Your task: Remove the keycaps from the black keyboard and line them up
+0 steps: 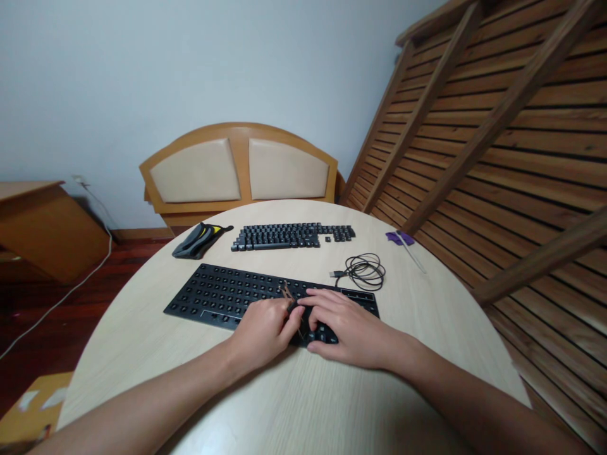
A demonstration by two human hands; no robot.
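Observation:
A black keyboard (pixel 218 292) lies across the table in front of me, its left and middle sections bare of keycaps, showing the switches. My left hand (pixel 269 325) is closed around a small keycap puller (pixel 287 292) with brownish prongs, held over the right part of the keyboard. Thin wire shows below the thumb. My right hand (pixel 344 325) lies over the keyboard's right end, fingers apart and bent, its fingertips close to the puller and its thumb at the front edge. A few keycaps (pixel 323 333) show beneath it; the rest there is hidden.
Loose black keycaps (pixel 279 235) stand in rows behind the keyboard. A coiled USB cable (pixel 365 272) lies at the back right. A black and yellow pouch (pixel 199 240) is at the back left; a purple cloth (pixel 399 238) with a thin stick (pixel 412 254) lies far right on the round table (pixel 446 328).

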